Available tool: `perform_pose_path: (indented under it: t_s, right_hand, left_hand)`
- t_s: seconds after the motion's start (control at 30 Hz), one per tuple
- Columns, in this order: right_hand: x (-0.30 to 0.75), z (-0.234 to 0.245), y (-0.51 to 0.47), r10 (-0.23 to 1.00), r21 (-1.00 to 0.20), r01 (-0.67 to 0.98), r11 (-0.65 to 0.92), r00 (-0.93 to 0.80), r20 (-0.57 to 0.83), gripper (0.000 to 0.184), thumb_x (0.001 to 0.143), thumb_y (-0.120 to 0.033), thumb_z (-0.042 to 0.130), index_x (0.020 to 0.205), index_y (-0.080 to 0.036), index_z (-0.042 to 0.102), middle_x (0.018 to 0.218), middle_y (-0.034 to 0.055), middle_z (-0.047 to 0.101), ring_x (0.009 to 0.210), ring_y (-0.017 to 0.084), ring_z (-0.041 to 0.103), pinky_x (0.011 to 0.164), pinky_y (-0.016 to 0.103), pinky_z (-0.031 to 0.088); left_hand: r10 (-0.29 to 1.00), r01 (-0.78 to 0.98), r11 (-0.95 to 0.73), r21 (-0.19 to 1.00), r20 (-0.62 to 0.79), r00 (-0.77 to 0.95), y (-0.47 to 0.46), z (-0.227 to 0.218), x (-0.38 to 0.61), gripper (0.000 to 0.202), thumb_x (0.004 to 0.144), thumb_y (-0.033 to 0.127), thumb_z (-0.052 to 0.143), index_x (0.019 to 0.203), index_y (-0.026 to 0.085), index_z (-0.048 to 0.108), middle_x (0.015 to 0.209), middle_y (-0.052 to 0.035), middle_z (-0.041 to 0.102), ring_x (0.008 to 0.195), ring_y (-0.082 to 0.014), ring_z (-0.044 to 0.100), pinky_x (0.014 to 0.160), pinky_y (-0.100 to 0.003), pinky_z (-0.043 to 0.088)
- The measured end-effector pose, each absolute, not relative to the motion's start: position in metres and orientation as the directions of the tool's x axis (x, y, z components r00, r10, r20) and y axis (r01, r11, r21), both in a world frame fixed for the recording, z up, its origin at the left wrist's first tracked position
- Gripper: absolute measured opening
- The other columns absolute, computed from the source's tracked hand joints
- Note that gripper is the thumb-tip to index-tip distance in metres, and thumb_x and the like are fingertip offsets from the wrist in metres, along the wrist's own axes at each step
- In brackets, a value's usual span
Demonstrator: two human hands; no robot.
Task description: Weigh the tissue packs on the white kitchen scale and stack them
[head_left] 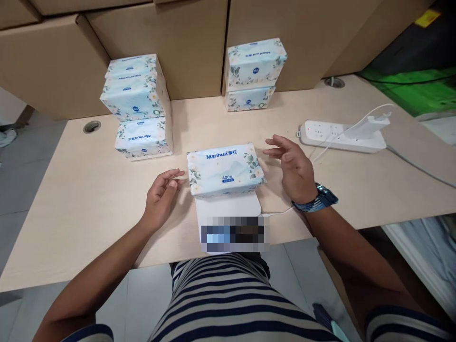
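One pack of tissues lies flat on a white scale-like device near the table's front edge; the device's front panel is blurred out. Just left of the pack is my left hand, its fingers apart and holding nothing. My right hand, with a watch on the wrist, hovers off the pack's right end, fingers spread and empty. Neither hand appears to touch the pack. Farther back on the left stands a stack of tissue packs. A second stack, two tissue packs high, stands at the back right.
Large cardboard boxes line the table's back edge. A white power strip with a plugged-in charger lies at the right, its cables trailing across the wooden table. Cable holes sit near the rear corners.
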State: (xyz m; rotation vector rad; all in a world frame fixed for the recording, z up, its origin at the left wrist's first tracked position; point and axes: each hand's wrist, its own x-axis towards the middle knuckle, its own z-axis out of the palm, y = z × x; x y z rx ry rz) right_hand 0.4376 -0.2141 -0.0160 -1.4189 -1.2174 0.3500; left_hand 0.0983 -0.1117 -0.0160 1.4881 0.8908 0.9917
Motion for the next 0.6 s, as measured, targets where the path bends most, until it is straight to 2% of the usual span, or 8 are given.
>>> perform_pose_path:
  t_s: [0.17, 0.4, 0.6]
  right_hand:
    - [0.4308, -0.0148, -0.2148, 0.820, -0.840, 0.487, 0.238, 0.362, 0.443, 0.065, 0.102, -0.077, 0.049, 0.146, -0.033, 0.066, 0.140, 0.0119, 0.074, 0.112, 0.029, 0.079, 0.106, 0.054, 0.062]
    - [0.4284, -0.0164, -0.2151, 0.833, -0.844, 0.480, 0.239, 0.345, 0.432, 0.062, 0.103, -0.074, 0.051, 0.146, -0.033, 0.067, 0.139, 0.0121, 0.075, 0.110, 0.029, 0.079, 0.103, 0.053, 0.063]
    - [0.4268, -0.0151, -0.2151, 0.840, -0.848, 0.489, 0.204, 0.358, 0.408, 0.067, 0.100, -0.079, 0.049, 0.145, -0.032, 0.067, 0.138, 0.0118, 0.076, 0.108, 0.029, 0.078, 0.103, 0.053, 0.063]
  left_hand:
    - [0.918, -0.010, -0.156, 0.988, 0.148, 0.369, -0.1102, -0.0181, 0.0995, 0.037, 0.096, 0.052, 0.076, 0.122, 0.025, 0.076, 0.125, -0.0088, 0.081, 0.105, -0.0205, 0.079, 0.100, -0.039, 0.064]
    - [0.913, -0.005, -0.151, 0.988, 0.142, 0.381, -0.1140, -0.0151, 0.0992, 0.037, 0.098, 0.052, 0.076, 0.123, 0.026, 0.076, 0.128, -0.0083, 0.080, 0.105, -0.0197, 0.079, 0.099, -0.038, 0.065]
    - [0.908, -0.001, -0.149, 0.989, 0.137, 0.397, -0.1169, -0.0156, 0.0982, 0.037, 0.097, 0.051, 0.076, 0.124, 0.027, 0.076, 0.128, -0.0078, 0.081, 0.105, -0.0192, 0.079, 0.098, -0.036, 0.064]
